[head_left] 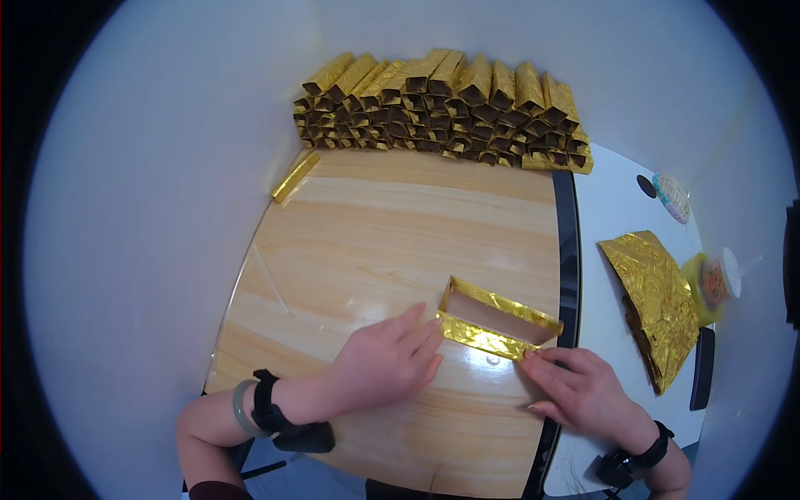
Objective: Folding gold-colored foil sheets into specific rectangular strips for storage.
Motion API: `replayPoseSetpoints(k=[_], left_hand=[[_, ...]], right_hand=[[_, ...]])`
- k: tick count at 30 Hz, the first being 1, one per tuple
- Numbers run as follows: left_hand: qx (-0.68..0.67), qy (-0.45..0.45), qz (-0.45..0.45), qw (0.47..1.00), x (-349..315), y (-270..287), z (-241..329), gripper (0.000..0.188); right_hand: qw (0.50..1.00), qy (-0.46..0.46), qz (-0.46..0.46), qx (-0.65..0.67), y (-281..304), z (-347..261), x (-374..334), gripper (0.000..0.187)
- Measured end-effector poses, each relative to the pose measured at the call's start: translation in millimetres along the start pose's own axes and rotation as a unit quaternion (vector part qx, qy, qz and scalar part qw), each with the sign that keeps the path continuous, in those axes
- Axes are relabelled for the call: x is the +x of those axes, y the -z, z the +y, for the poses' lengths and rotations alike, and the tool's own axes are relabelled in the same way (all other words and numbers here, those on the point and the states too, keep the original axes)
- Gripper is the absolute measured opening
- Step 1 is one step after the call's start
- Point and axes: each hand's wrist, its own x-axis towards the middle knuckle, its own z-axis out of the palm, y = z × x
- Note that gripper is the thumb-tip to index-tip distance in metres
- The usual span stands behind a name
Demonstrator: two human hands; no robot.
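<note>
A long, narrow piece of folded gold foil paper (492, 335) lies slantwise on the wooden tabletop, its raised sides standing around a plain, dull inner face. At its left end is my left hand (387, 354), fingers stretched out and slightly apart, the tips reaching the near left corner. My right hand (583, 392) has its fingertips pressed together on the near right corner of the paper. The fingertips partly cover that corner. Both wrists wear black straps, and a pale bangle circles the left one.
Many folded gold tubes (433, 104) are stacked at the back. A single gold strip (295, 177) lies at the far left. On the white surface at right sit gold foil sheets (654, 300), a tub (717, 279) and a black slab (702, 368). A dark strip (568, 250) edges the wood.
</note>
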Motion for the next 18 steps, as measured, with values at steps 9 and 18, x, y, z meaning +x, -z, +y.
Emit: replayPoseSetpoints(k=[9,18], left_hand=[[0.058,0.076,-0.097,0.991,39,-10,19,0.053],[-0.024,0.047,-0.202,0.978,36,-23,-7,0.082]], right_hand=[[0.994,0.088,-0.02,0.056,-13,-39,23,0.054],[0.987,0.028,0.144,0.072,14,-2,16,0.042]])
